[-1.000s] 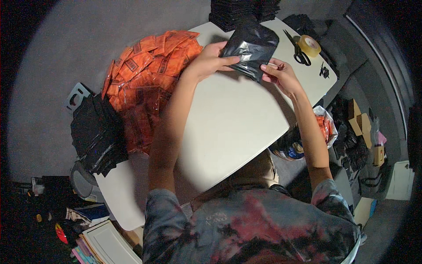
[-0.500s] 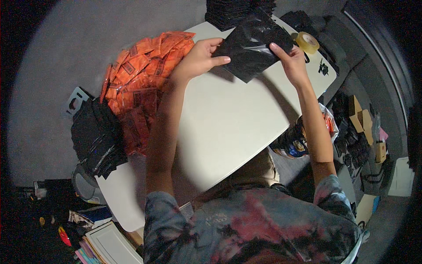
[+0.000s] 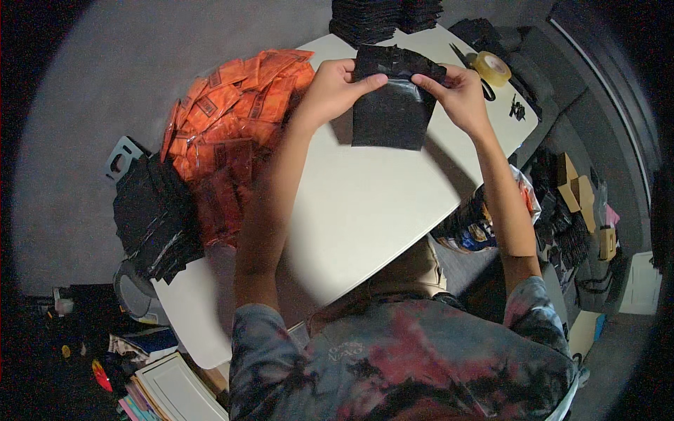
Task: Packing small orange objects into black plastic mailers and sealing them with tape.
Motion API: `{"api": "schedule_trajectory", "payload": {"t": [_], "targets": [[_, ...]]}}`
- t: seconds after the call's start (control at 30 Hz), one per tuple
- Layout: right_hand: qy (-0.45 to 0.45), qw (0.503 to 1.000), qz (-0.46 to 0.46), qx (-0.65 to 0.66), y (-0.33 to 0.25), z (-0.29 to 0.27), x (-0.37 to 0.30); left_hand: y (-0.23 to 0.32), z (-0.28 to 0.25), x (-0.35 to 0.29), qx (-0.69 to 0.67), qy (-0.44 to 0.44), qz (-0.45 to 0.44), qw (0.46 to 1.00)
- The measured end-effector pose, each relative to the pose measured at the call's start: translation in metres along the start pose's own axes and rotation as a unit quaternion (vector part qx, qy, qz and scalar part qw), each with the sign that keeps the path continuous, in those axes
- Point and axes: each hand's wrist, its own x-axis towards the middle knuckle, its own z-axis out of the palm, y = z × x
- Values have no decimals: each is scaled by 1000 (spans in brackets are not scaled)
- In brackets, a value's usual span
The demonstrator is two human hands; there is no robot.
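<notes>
A flat black plastic bag (image 3: 393, 126) is held up above the far part of the white table (image 3: 372, 189), its lower edge hanging toward me. My left hand (image 3: 335, 90) pinches its upper left side, thumb along the front. On the upper right side my right hand (image 3: 460, 98) grips it the same way, fingers behind. Between the thumbs the top looks folded or bunched; whether anything is inside I cannot tell. Left of my left hand lies a big heap of orange clear-wrapped packets (image 3: 246, 98).
Stacks of flat black pieces (image 3: 361, 24) stand at the table's far edge. Scissors (image 3: 487, 91) and a tape roll (image 3: 493, 68) lie beyond my right hand, near small black bits (image 3: 517, 107). Another black stack (image 3: 151, 210) sits at the left edge.
The black bag has turned from a tilted, corner-down position to hanging nearly straight. Both thumbs have come closer together on its upper part, and the scissors now show more.
</notes>
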Motion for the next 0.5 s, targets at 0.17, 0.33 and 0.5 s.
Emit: {"api": "schedule_trajectory", "payload": {"t": [0.17, 0.33, 0.5], "targets": [[-27, 999, -4, -27, 4, 3, 19, 13, -7, -5, 146, 42, -12, 988], [-67, 981, -82, -162, 37, -21, 22, 46, 17, -29, 293, -100, 208, 928], [-94, 931, -5, -354, 80, -53, -4, 48, 36, -23, 261, -166, -1, 951]]}}
